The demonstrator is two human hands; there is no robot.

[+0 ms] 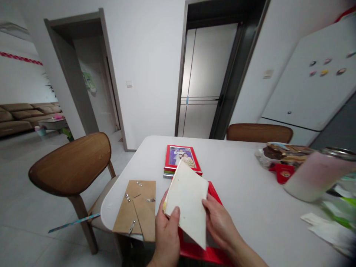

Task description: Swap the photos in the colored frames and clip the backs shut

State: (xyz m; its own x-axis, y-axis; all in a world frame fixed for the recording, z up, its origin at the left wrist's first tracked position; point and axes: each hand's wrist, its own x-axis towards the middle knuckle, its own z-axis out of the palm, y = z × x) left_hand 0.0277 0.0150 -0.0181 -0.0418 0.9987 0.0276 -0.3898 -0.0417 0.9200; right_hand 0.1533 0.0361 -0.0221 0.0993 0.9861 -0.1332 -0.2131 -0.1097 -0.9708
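A thin stack of off-white card or photo backs is held tilted between my two hands. My left hand grips its left edge, thumb pressed on the front face. At the right edge, the fingers of my right hand pinch the stack. Below it lies a red picture frame, mostly hidden. Just beyond sits a pile of framed pictures, the top one a red-framed photo. To the left rests a brown backing board with metal clips and a stand flap.
The white table has a wooden chair at its left and another chair behind. On the right stand a pink-and-white tumbler, a red packet, bagged items and crumpled tissue.
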